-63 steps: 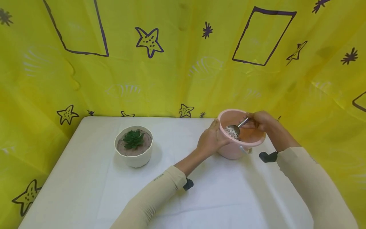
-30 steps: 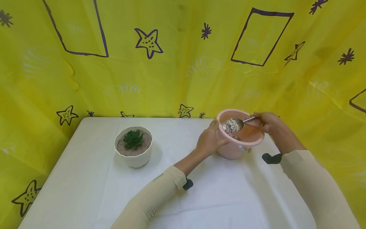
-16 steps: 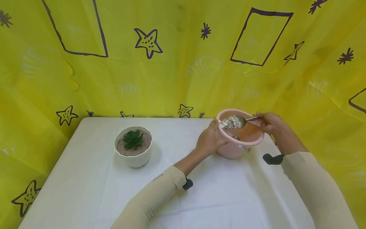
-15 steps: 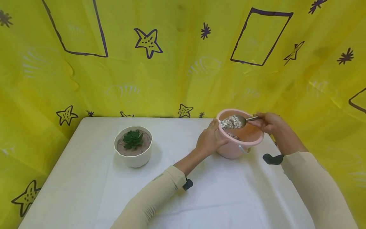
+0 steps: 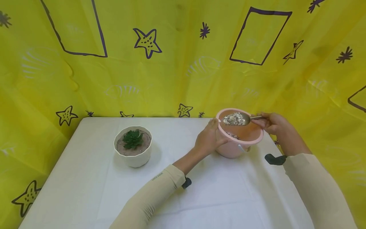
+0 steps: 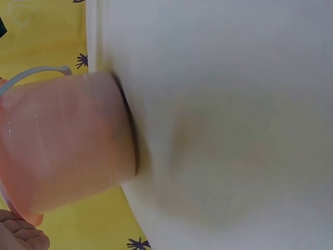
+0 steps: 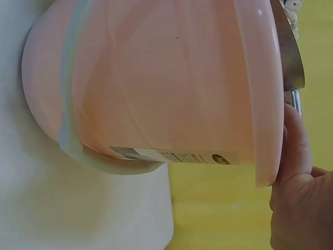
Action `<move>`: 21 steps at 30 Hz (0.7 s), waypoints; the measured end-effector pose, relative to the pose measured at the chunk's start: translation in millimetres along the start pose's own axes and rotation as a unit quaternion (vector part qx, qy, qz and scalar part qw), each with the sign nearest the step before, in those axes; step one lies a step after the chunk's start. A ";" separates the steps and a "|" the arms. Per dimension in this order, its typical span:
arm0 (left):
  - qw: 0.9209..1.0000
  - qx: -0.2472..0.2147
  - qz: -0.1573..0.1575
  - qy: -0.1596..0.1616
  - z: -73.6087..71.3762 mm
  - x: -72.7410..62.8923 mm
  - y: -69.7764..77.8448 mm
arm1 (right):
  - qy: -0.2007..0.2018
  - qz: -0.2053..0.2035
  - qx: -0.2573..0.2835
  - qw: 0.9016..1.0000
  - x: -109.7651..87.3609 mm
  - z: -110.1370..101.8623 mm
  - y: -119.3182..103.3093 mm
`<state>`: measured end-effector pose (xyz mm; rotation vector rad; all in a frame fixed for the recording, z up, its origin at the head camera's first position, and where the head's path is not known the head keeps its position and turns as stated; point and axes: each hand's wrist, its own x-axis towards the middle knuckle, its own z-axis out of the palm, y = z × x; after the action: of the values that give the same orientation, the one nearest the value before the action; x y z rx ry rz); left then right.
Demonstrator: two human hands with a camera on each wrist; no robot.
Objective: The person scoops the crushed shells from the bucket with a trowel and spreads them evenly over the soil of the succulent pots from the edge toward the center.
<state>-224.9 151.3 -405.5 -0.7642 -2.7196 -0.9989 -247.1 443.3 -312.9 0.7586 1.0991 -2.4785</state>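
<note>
Pink bucket [image 5: 232, 150]: is being held on the white table [image 5: 137, 197], with its open top being shown to the head camera.
Left hand [image 5: 207, 138]: is being bent round the bucket's left side; the wall is being gripped by thumb and fingers at the rim.
Right hand [image 5: 273, 122]: is being held by the bucket's right rim; the handle of a metal scoop [image 5: 246, 118] is being pinched. Whether the rim is being touched cannot be told.
Scoop load: pale bits [image 5: 234, 119] are being carried in the scoop, over the bucket's open top.
Bucket floor: more bits [image 5: 233, 135] are being held inside the bucket, low down.
Bucket handle [image 7: 67, 78]: is hanging down along the bucket's outside.
Sticker [image 7: 179, 155]: is being shown on the bucket's side.
White pot [image 5: 135, 159]: is standing well apart, left of the bucket; a green plant [image 5: 132, 139] is being held in its soil.
Yellow curtain [image 5: 171, 76]: is being seen behind the bucket.
</note>
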 end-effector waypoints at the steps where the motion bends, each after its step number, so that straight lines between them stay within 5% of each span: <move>1: 1.000 0.014 0.003 -0.001 0.4 0.6 -0.1 | -0.003 0.000 0.004 1.000 0.0 -1.3 -0.1; 12: 0.998 0.065 0.011 -0.007 4.0 2.5 0.2 | -0.018 0.001 0.046 0.999 0.3 -12.8 0.1; 21: 0.997 0.077 0.014 -0.010 1.4 2.1 1.2 | 0.021 0.001 0.083 0.996 -2.5 -14.7 -0.5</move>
<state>-226.0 153.9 -405.2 -0.7859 -2.7550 -0.7696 -240.5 454.9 -319.4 0.8610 0.9122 -2.5882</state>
